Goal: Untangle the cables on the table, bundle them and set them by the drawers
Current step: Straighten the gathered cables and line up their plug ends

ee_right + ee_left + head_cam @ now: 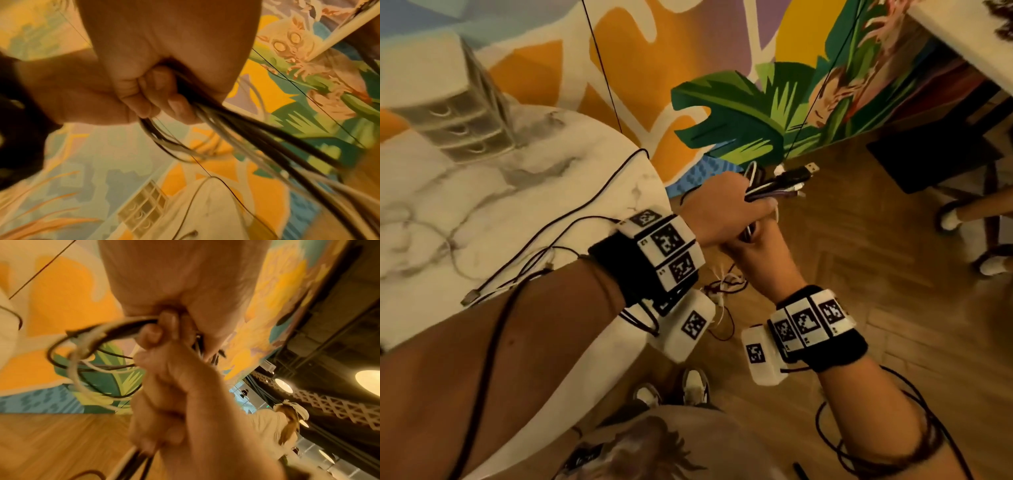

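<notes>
Off the table's right edge, over the floor, my left hand [722, 202] grips a bundle of black and white cables [784, 185] whose USB plugs stick out to the right. Just below it my right hand [753, 246] is curled round the same cables. In the left wrist view my left fingers [164, 326] wrap the strands, with loops [82, 356] hanging to the left. The right wrist view has my right fingers [152, 99] closed on cables [257, 133] that stream away. More loose cables [544, 240] trail over the table. The small drawer unit [458, 113] stands at the table's far left.
The round marble table [482, 192] ends just left of my hands. A tangle of white and dark strands [722, 284] dangles under my wrists. Another person's feet [952, 219] and a dark chair [928, 161] are at the right. My shoes [695, 387] stand on wooden floor.
</notes>
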